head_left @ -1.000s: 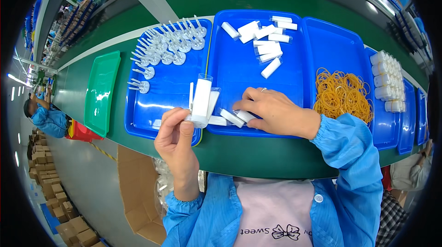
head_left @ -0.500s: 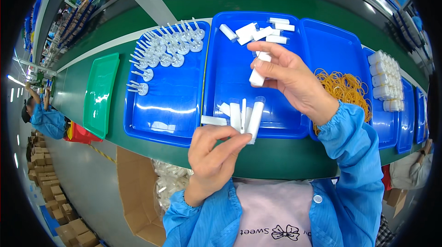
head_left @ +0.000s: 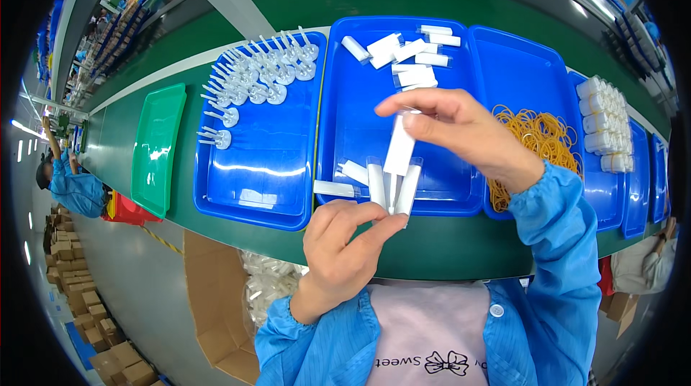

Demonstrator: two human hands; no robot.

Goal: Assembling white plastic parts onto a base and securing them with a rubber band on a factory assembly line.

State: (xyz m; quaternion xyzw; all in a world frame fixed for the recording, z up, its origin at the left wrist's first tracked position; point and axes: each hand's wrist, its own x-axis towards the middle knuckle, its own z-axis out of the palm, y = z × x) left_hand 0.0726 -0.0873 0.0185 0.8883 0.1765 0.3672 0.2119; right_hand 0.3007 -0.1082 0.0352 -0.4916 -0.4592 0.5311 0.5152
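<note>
Head: right hand [head_left: 464, 129] partly hides orange bands [head_left: 543, 138].

Left of centre: first tray [head_left: 248, 188], stemmed parts [head_left: 276, 92] in upper half. Centre: second tray [head_left: 360, 112], packets [head_left: 409, 51] mostly toward top. Right of it: third tray [head_left: 522, 69], rubber bands [head_left: 536, 148] in lower half. Far right: bundles [head_left: 604, 123]. Lower left: carton [head_left: 212, 300].

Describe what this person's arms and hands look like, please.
Both arms wear loose, bright blue sleeves, the left sleeve and right sleeve alike, creased and gathered at the wrists. The left hand and right hand are ordinary human hands, without gloves. No cables or printed markings show on either arm.
</note>
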